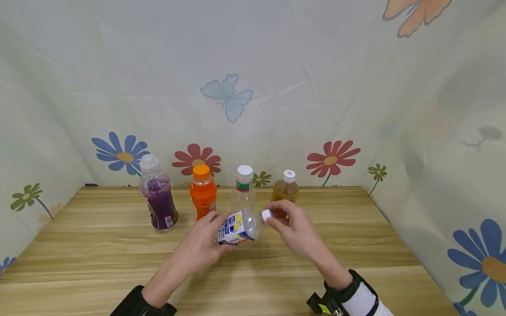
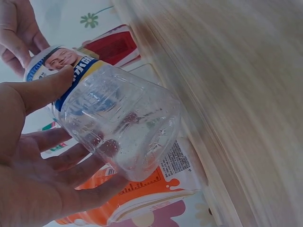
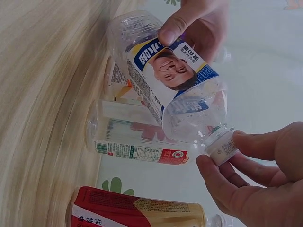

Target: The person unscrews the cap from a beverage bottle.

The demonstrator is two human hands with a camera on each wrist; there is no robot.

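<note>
A clear plastic bottle (image 1: 237,228) with a blue, white and yellow label is held tilted above the table, its neck toward the right. My left hand (image 1: 203,243) grips it around the label, thumb on one side and fingers on the other. At the neck, the thumb and fingers of my right hand (image 1: 294,228) pinch the white cap (image 3: 221,147). The cap sits on the bottle's mouth in the right wrist view. Through the clear wall, the bottle (image 2: 128,118) shows only small droplets inside.
Behind the hands stand a purple-filled bottle (image 1: 160,199), an orange bottle (image 1: 203,193), a clear bottle with a white cap (image 1: 243,197) and an amber bottle (image 1: 285,189). The wooden table (image 1: 99,245) meets a flower-printed cloth (image 1: 276,131) at its back edge.
</note>
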